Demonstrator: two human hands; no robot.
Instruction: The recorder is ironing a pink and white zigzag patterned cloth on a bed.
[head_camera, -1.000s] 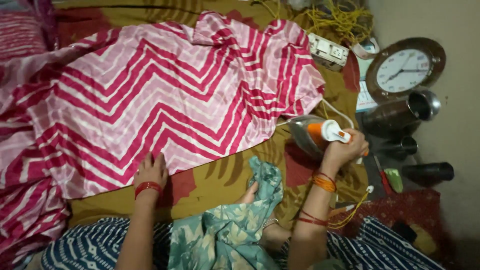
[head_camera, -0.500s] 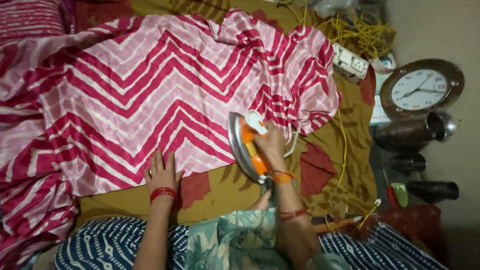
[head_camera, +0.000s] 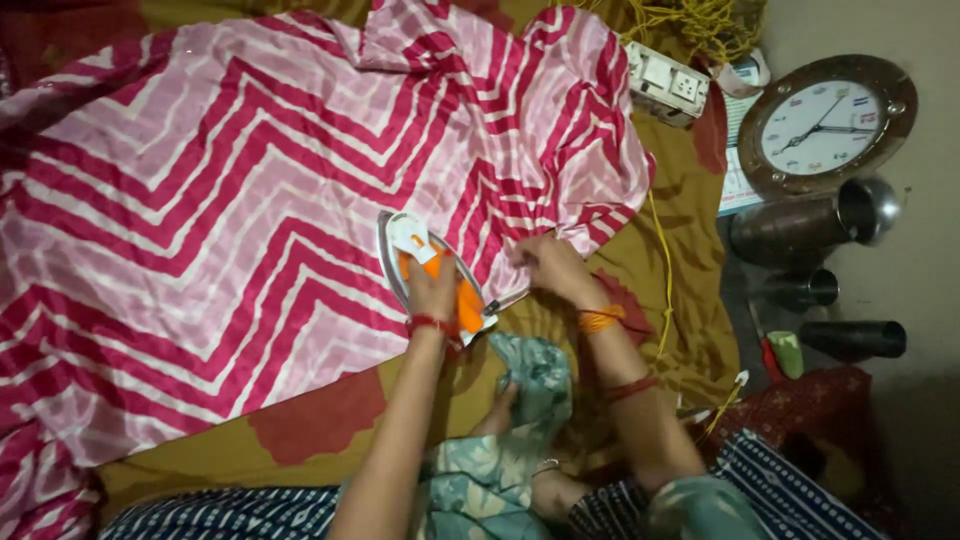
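Observation:
A pink and red zigzag-striped fabric lies spread over a mustard sheet. An electric iron, white and orange with a metal sole, rests on the fabric near its lower right edge. My left hand, a red bangle at its wrist, grips the iron's orange handle. My right hand, with orange thread at the wrist, pinches the fabric's edge just right of the iron. The iron's cord runs between the two hands.
A round wall clock lies at the far right, with metal cups and a dark cylinder below it. A white power strip and a yellow cord sit beyond the fabric. Teal floral cloth covers my lap.
The iron went from my right hand to my left and moved left onto the fabric. My left hand left its flat rest; my right hand now grips the fabric edge.

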